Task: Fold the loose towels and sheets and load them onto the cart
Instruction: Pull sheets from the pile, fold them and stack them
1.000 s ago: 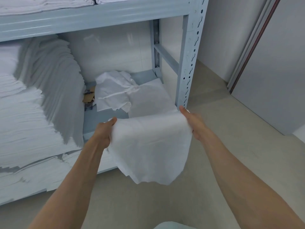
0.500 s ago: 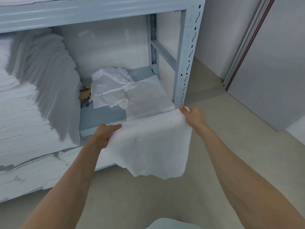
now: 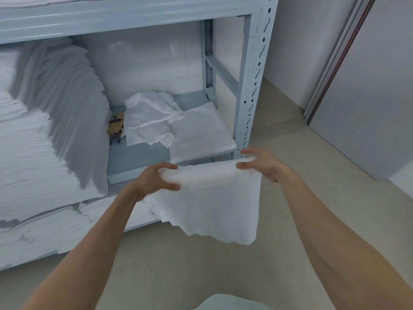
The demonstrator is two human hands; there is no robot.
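Note:
A white towel (image 3: 214,198) hangs in front of the shelf, folded over at its top edge. My left hand (image 3: 154,180) grips its top left corner and my right hand (image 3: 261,164) pinches its top right corner. On the grey-blue shelf (image 3: 138,159) behind lie a flat folded white towel (image 3: 199,135) and a crumpled loose white towel (image 3: 152,117) partly on top of it. No cart is visible.
Tall stacks of folded white linen (image 3: 44,135) fill the left of the shelf and the level below. A perforated metal upright (image 3: 252,81) stands just beyond my right hand. Brown scraps (image 3: 116,128) lie beside the stack. Beige floor and grey wall panels are to the right.
Both hands have come closer together and moved toward the shelf edge, rolling the towel's top edge over. The fingers of my right hand have loosened around the corner.

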